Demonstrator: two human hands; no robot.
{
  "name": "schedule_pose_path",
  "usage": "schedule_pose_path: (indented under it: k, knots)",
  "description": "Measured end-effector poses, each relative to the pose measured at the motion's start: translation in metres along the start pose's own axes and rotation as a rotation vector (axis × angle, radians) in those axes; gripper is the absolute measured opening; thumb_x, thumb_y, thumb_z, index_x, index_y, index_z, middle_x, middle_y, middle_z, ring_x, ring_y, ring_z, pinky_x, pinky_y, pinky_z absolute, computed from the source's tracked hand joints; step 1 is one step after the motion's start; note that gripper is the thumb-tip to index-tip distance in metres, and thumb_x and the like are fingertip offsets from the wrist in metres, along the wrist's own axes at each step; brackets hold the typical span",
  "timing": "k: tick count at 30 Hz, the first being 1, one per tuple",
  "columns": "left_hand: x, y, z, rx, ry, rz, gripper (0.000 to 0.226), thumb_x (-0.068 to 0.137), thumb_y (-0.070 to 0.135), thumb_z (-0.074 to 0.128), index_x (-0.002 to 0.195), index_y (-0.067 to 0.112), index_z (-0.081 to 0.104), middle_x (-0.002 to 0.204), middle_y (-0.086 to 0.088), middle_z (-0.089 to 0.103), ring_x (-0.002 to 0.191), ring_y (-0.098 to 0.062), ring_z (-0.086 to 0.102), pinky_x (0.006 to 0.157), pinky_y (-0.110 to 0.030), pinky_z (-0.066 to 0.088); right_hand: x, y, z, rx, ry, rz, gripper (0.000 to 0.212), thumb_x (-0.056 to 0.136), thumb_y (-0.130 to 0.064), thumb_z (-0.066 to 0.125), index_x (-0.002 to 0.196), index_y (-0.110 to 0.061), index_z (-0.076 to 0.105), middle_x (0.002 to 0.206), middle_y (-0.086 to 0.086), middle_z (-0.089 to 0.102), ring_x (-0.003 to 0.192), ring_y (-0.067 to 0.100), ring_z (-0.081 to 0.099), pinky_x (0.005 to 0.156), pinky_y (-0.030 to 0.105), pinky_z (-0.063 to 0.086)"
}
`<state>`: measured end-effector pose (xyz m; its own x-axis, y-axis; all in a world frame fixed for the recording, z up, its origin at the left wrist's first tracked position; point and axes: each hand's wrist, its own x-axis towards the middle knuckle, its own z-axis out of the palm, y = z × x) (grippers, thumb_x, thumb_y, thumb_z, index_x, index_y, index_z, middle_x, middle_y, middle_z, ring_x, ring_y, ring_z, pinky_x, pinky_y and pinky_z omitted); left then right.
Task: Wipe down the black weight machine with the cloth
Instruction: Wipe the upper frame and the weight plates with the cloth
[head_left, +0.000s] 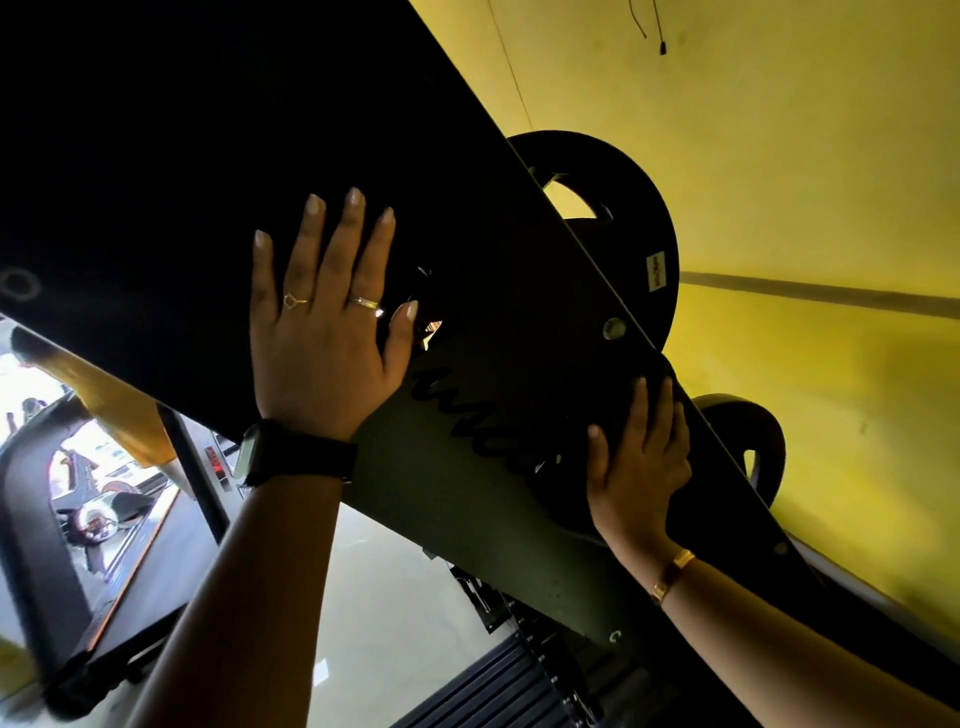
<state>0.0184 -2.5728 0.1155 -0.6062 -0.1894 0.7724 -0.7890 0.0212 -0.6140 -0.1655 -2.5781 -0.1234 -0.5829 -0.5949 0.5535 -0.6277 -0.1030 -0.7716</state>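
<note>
Both forearms reach up to the black weight machine (218, 156), which slants overhead across the view. Left hand (324, 332) lies flat, fingers (358, 239) spread and released (rings, dark watch); right hand (641, 467) presses a dark cloth (652, 374) at the panel's edge, beside weight plates (618, 208).

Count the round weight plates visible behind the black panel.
2. A large weight plate sits upper centre behind the black panel; a smaller weight plate sits lower right, beyond the right hand. Others may be hidden.
</note>
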Motion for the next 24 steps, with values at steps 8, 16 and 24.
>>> schedule_pose_path:
  k: [8,16,24]
  knots:
    - [-0.027,0.037,0.007,-0.067,-0.002,-0.025,0.056,0.102,0.038,0.037,0.152,0.016,0.027,0.156,-0.009,0.031,0.145,-0.029,0.021,0.119,-0.044,0.000,0.031,-0.053,-0.016,0.017,0.097,-0.128,0.054,0.099,-0.038,0.029,0.149,-0.016,0.025,0.157,0.013,0.020,0.134,0.041,0.027,0.095,0.049,0.039]
    - [-0.082,0.102,0.023,-0.081,-0.064,-0.018,0.058,0.100,0.039,0.034,0.153,0.018,0.020,0.157,-0.006,0.022,0.143,-0.026,0.022,0.119,-0.046,-0.001,0.037,0.000,-0.006,-0.031,0.110,-0.281,0.053,0.098,-0.037,0.033,0.148,-0.021,0.028,0.156,0.011,0.017,0.139,0.036,0.026,0.099,0.046,0.032]
    - [-0.096,0.112,0.033,-0.042,-0.031,-0.009,0.059,0.102,0.040,0.031,0.154,0.015,0.018,0.155,-0.009,0.024,0.144,-0.027,0.015,0.119,-0.045,0.005,-0.004,0.055,0.011,0.101,0.003,0.285,0.064,0.096,-0.047,0.022,0.152,-0.017,0.026,0.159,0.016,0.019,0.137,0.041,0.031,0.105,0.053,0.032]
